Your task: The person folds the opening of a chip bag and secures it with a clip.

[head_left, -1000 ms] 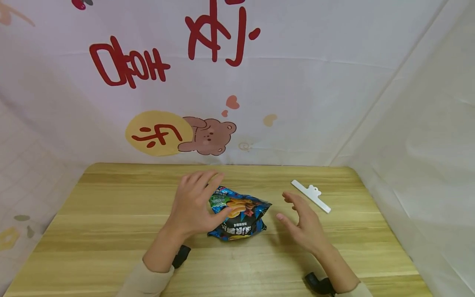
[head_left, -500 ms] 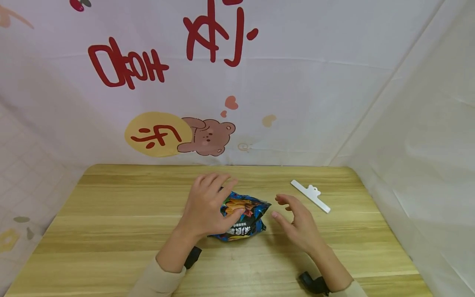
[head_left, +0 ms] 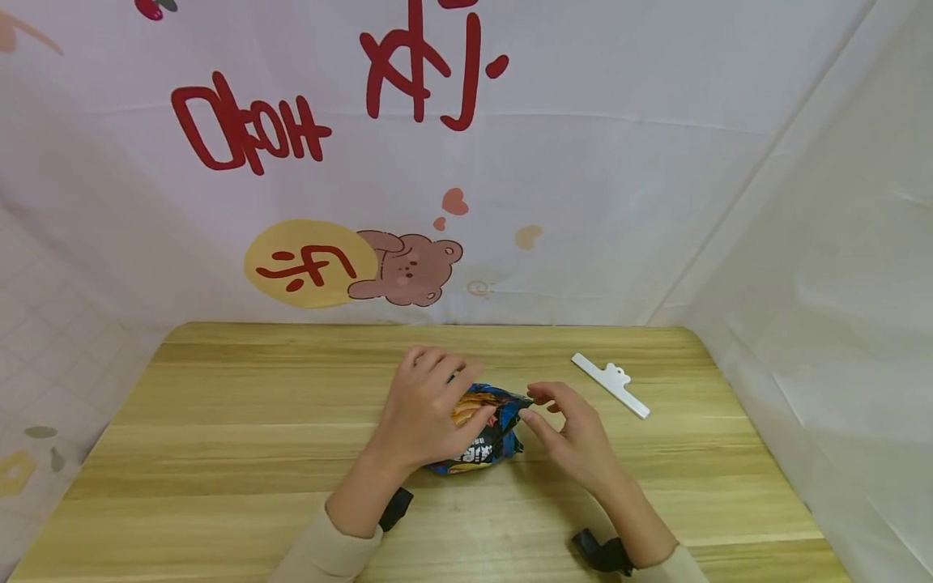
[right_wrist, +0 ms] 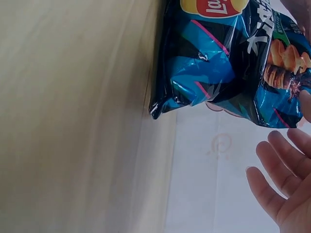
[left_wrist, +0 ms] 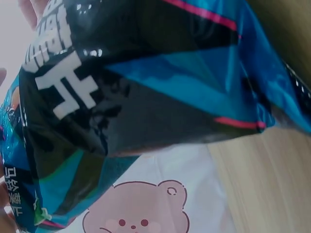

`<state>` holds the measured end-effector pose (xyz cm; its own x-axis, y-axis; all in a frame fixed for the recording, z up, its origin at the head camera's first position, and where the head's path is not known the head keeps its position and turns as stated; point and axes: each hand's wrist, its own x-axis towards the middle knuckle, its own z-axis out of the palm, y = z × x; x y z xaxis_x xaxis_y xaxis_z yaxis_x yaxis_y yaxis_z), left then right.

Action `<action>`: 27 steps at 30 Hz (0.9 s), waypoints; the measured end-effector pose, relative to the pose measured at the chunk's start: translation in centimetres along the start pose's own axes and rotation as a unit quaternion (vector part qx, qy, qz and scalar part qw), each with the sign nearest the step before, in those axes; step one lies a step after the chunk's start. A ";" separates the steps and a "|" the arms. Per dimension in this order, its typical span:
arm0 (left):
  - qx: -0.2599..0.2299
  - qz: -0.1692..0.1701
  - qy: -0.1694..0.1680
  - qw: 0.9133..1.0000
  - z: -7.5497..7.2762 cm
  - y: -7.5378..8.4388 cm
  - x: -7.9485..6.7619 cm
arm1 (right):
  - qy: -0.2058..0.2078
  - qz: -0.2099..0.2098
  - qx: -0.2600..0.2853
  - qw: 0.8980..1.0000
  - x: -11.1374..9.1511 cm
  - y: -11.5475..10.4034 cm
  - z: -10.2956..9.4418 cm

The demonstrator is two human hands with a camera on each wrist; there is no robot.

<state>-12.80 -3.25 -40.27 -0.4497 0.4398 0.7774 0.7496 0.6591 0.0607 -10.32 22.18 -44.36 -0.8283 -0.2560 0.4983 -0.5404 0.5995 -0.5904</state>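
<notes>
A blue and black potato chip bag (head_left: 477,449) lies in the middle of the table, partly covered by my left hand (head_left: 430,409). That hand arches over the bag's left part, fingers loosely spread and its thumb over the printed front. My right hand (head_left: 576,441) is at the bag's right corner, with thumb and index fingertips right at the edge. In the right wrist view the right hand (right_wrist: 291,194) has spread fingers just beside the bag (right_wrist: 209,63). The bag (left_wrist: 146,97) fills much of the left wrist view, with a few fingertips at the left edge.
A white clip (head_left: 611,383) with a long straight bar lies on the wooden table (head_left: 219,429) behind my right hand. Behind the table hangs a white cloth (head_left: 583,202) printed with red characters and a bear. Black wrist devices (head_left: 601,551) sit under my forearms.
My left hand has moved right, further over the bag. My right hand has moved left until its fingertips are at the bag's corner. Bag and clip stay in place.
</notes>
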 end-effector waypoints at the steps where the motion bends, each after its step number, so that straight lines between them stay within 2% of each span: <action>1: 0.000 -0.001 0.000 1.000 0.1 0.0 0.0 | 0.000 0.000 0.002 1.000 0.1 0.0 0.1; 10: 0.003 -0.001 -0.002 1.000 0.3 0.4 -0.1 | -0.008 -0.002 0.010 1.000 0.4 -0.6 0.5; 21: 0.009 -0.003 -0.023 1.000 0.7 0.8 0.1 | -0.007 -0.007 0.011 1.000 0.3 -0.7 0.7; 27: 0.017 -0.005 -0.037 0.999 0.7 0.9 0.0 | 0.008 -0.036 0.024 0.999 0.3 -0.2 0.9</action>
<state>-12.45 -2.24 -40.62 -0.4923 0.4762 0.7286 0.7289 0.6831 0.0460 -10.57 21.29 -44.62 -0.7847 -0.2851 0.5505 -0.6056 0.5423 -0.5824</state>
